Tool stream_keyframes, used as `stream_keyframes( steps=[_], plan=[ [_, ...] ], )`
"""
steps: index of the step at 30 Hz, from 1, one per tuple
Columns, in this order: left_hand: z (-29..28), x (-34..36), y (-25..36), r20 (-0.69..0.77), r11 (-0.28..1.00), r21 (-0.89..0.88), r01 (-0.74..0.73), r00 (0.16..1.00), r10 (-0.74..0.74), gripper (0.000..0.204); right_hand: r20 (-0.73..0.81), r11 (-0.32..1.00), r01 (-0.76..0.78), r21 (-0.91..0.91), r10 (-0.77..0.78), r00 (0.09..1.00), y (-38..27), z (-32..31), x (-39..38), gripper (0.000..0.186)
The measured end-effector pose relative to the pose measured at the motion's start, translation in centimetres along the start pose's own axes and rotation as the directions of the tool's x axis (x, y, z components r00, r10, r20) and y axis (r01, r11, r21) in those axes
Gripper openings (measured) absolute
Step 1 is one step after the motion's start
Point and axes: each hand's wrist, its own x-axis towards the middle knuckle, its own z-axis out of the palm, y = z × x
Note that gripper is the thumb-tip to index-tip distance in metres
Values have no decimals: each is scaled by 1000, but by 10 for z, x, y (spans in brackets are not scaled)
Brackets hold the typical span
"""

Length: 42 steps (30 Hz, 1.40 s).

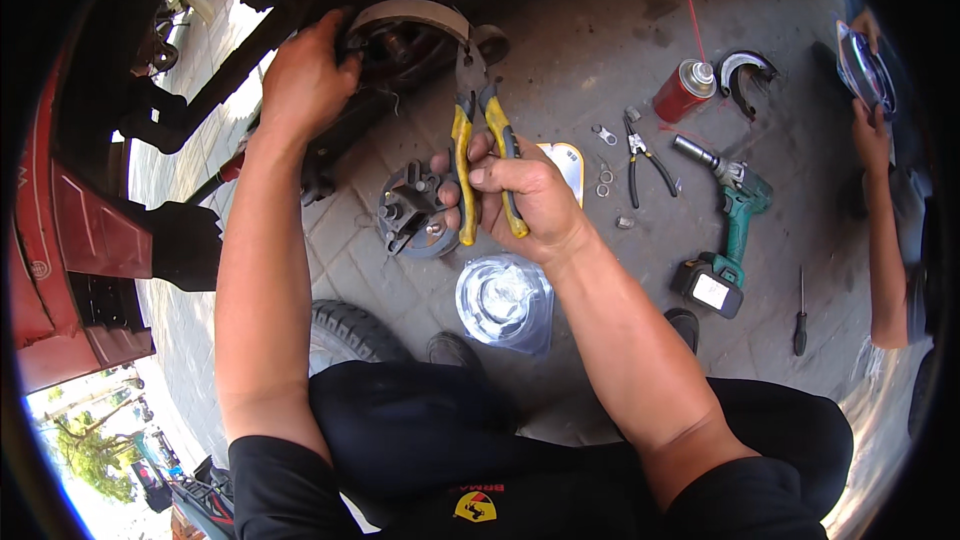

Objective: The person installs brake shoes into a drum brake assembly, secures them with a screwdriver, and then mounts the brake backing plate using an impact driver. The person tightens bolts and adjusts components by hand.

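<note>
A curved brake shoe (415, 12) sits at the wheel hub assembly (395, 48) under the red vehicle. My left hand (310, 80) is closed around the shoe's left end, with some fingertips hidden behind it. In my right hand (530, 195) is a pair of pliers (471, 78) with yellow and grey handles. The handles are spread apart, and the jaw tips touch or nearly touch the shoe's right end; I cannot tell whether they grip anything. Below my right hand, a clear plastic-wrapped round part (503, 302) lies on the ground.
Right of my hands lie a red spray can (685, 90), curved brake shoes (745, 75), black-handled pliers (650, 165), a green cordless impact wrench (738, 210) and a screwdriver (800, 325). A hub-like metal part (415, 210) lies left of centre. At far right, another person's hands hold a packaged disc (866, 70).
</note>
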Motion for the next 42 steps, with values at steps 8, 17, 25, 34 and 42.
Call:
stream_keyframes(
  steps=[8, 17, 25, 34, 42],
  plan=[
    [11, 10, -6, -34, 999, 18, -30, 999, 31, 48, -3, 994, -30, -109, 30, 1000, 0, -29, -11, 25],
    [18, 6, -1, -111, 999, -23, -38, 993, 35, 45, -461, 75, -490, -868, 244, 853, -70, -82, -40, 33],
    [19, 7, 0, -122, 999, -34, -36, 992, 31, 41, -229, -79, -265, -961, -312, 922, -58, -60, 57, 50],
    [14, -1, 7, -100, 999, -13, 34, 994, -35, 40, -18, -25, -29, -999, -374, 927, -89, -18, 169, 47],
    [12, -3, 4, -107, 999, 24, -27, 994, 30, 38, 71, -43, 58, -997, -437, 896, -77, -25, 173, 43]
  ],
)
